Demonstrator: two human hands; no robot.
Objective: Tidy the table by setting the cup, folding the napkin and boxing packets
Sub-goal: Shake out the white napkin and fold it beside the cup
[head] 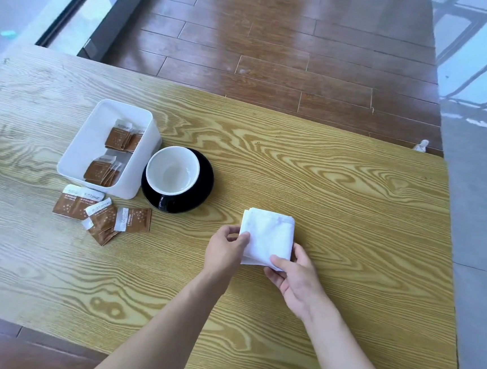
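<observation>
Head view: left hand (225,249) and right hand (294,280) pinch the folded napkin (267,238) (loose packets (102,216) at nine o'clock), and a slack grip could spring it open.

White napkin (267,236), cup (173,170) and box (93,141) — black saucer (197,192), brown packets (102,216) — yellow wood-grain table (325,176).

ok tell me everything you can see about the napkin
The napkin is white and looks like soft cloth or thick paper, folded into a compact, roughly square stack with layered edges showing at its far and left sides. It lies flat on the wooden table, right of the cup and saucer and apart from them. The left hand pinches its left edge; the right hand holds its near right corner.
</observation>
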